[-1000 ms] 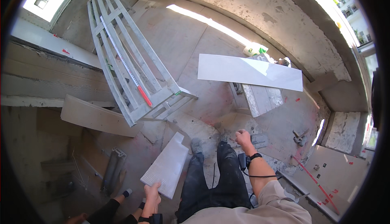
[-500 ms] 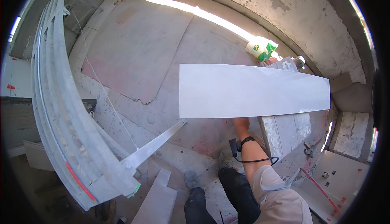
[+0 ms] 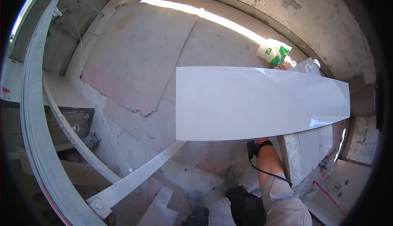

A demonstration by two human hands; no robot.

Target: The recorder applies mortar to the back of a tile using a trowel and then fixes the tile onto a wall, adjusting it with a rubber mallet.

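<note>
A long pale grey tile (image 3: 254, 103), straight at its left end, lies flat across the middle right, with bright reflections on its surface. My right forearm (image 3: 269, 162), in a beige sleeve with a black strap and cable at the wrist, reaches up to the tile's near edge. The right hand goes out of sight beneath the tile, so its fingers are hidden. My left hand is not in view. A flat metal bar (image 3: 141, 174), bolted at its lower end, has its upper end by the tile's near left corner.
Long metal rails (image 3: 35, 115) curve down the left side. Under the tile's right part stand stacked tiles or slabs (image 3: 305, 152). A white and green bag (image 3: 273, 52) sits behind it. A notched tile piece (image 3: 157, 207) lies near my feet. A thin cord (image 3: 92, 90) hangs at left.
The tile looks larger and reaches further right and lower in the picture. My right forearm has shifted right with it. The metal rails appear further left as the view shifts.
</note>
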